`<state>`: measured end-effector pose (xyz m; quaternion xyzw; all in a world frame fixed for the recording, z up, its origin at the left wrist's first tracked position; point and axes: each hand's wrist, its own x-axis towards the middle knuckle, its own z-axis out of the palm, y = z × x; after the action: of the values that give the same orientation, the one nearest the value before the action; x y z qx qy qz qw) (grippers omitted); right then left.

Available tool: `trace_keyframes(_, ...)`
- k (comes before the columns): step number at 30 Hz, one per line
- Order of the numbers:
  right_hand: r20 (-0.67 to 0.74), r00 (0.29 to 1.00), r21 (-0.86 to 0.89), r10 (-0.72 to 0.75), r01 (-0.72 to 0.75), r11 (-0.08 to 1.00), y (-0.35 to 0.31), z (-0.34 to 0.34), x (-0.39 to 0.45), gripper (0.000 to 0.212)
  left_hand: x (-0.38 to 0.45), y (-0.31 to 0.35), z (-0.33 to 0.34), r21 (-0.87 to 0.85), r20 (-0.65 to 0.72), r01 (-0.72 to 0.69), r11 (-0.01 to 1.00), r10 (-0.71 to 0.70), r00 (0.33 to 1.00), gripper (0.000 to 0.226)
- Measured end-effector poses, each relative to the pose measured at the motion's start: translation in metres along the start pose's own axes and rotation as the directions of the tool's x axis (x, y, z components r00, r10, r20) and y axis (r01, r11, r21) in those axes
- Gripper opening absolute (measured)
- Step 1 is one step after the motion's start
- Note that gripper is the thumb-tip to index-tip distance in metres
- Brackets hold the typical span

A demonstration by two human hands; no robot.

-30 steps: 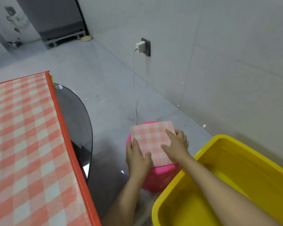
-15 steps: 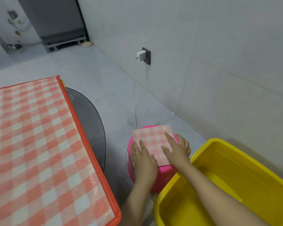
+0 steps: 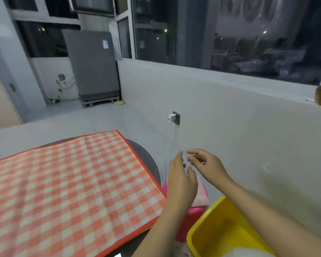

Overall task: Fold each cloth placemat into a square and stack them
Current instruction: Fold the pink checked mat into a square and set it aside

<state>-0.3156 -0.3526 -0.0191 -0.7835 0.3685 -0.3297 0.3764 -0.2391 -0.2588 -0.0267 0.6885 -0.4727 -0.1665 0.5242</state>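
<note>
A yellow tub (image 3: 208, 230) sat near right beside a pink stool (image 3: 196, 210); a white charger (image 3: 170, 118) hung in the wall socket (image 3: 176, 118); a grey appliance (image 3: 93, 69) stood far left

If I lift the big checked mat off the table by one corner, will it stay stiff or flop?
The checked mat probably flops: it looks thin and lies flat. Its bound orange edge may stiffen the rim slightly. Likely light.
</note>
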Motion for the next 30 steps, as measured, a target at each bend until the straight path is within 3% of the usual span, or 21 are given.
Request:
trace_keyframes(6, 0.178, 0.977, 0.088, -0.118, 0.104, 0.991, -0.089, 0.032, -0.037, 0.017, -0.042, 0.013, -0.114, 0.219, -0.039, -0.128, 0.967, 0.14, 0.989, 0.042)
trace_keyframes(11, 0.283, 0.936, 0.09, -0.211, 0.193, 0.977, -0.124, 0.076, -0.065, 0.015, -0.087, -0.007, -0.19, 0.401, -0.092, -0.073, 0.913, 0.12, 0.989, 0.04)
trace_keyframes(17, 0.407, 0.871, 0.032, -0.275, 0.287, 0.957, -0.131, 0.123, -0.089, 0.018, -0.134, -0.045, -0.244, 0.5, -0.105, 0.027, 0.866, 0.029, 0.994, 0.039)
trace_keyframes(25, 0.69, 0.686, -0.075, -0.232, 0.386, 0.919, -0.119, 0.167, -0.105, 0.027, -0.164, -0.092, -0.275, 0.658, 0.049, 0.067, 0.75, -0.131, 0.99, 0.026)
trace_keyframes(28, 0.733, 0.63, -0.119, -0.257, 0.491, 0.863, -0.117, 0.176, -0.108, 0.03, -0.161, -0.093, -0.28, 0.664, 0.155, 0.019, 0.747, -0.163, 0.974, 0.044)
trace_keyframes(30, 0.758, 0.6, -0.132, -0.257, 0.526, 0.84, -0.115, 0.178, -0.107, 0.034, -0.16, -0.092, -0.285, 0.662, 0.208, 0.002, 0.75, -0.187, 0.96, 0.043)
